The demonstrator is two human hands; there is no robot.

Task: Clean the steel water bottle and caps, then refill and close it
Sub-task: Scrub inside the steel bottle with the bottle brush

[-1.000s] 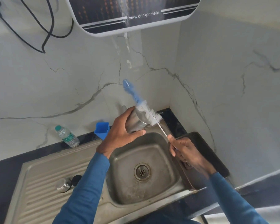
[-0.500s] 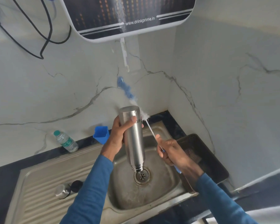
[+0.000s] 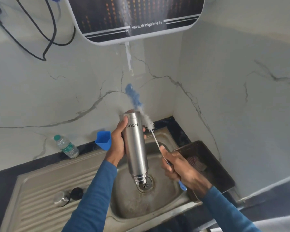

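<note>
My left hand [image 3: 118,143] grips the steel water bottle [image 3: 136,146] upside down over the sink, its threaded mouth just above the drain [image 3: 145,184]. My right hand [image 3: 176,166] holds the wire handle of a bottle brush [image 3: 141,109], whose white and blue bristles stick up behind the bottle's base, outside it. A steel cap [image 3: 61,198] and a black cap [image 3: 76,193] lie side by side on the ribbed drainboard at the left.
The steel sink basin [image 3: 127,205] sits in a dark counter. A blue cup [image 3: 103,139] and a small plastic water bottle [image 3: 66,146] stand at the back wall. A dark tray [image 3: 206,163] lies right of the sink. A water purifier [image 3: 134,15] hangs overhead.
My left hand has turned the bottle from tilted mouth-up to fully upside down over the drain. The brush has come out of the bottle's mouth and now stands behind it.
</note>
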